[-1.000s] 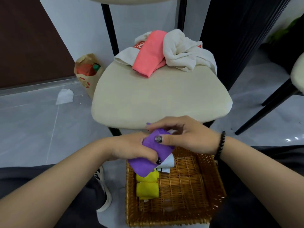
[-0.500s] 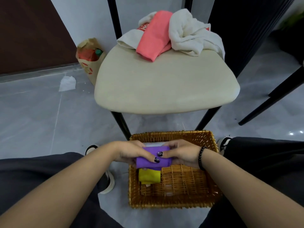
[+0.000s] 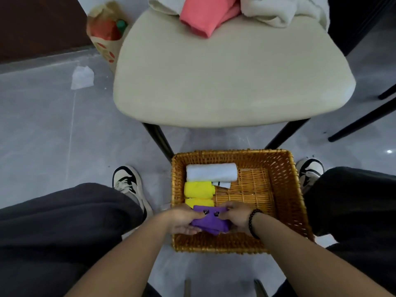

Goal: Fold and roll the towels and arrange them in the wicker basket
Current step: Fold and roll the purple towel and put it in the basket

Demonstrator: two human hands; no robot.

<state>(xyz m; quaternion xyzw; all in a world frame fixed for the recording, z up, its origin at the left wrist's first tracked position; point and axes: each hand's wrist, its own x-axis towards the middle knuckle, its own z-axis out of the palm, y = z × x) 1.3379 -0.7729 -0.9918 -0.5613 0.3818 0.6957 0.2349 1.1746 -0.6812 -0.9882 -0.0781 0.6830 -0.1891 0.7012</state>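
A wicker basket [image 3: 285,189] stands on the floor between my feet. Along its left side lie a rolled white towel [image 3: 211,172] and two rolled yellow towels [image 3: 199,189], one behind the other. At the near left corner both hands hold a rolled purple towel [image 3: 209,221] low inside the basket. My left hand [image 3: 182,220] grips its left end and my right hand [image 3: 235,217] grips its right end, thumbs on top. A pink towel [image 3: 205,16] and a cream towel [image 3: 276,11] lie loose at the back of the chair seat.
A cream chair seat [image 3: 231,82] on black legs stands just beyond the basket. A paper bag [image 3: 107,37] with an orange item and a white tissue [image 3: 82,77] lie on the grey floor at left. My shoes flank the basket.
Both hands have carried the purple towel down from above the basket to its near left corner, behind the yellow rolls. The view has tilted downward.
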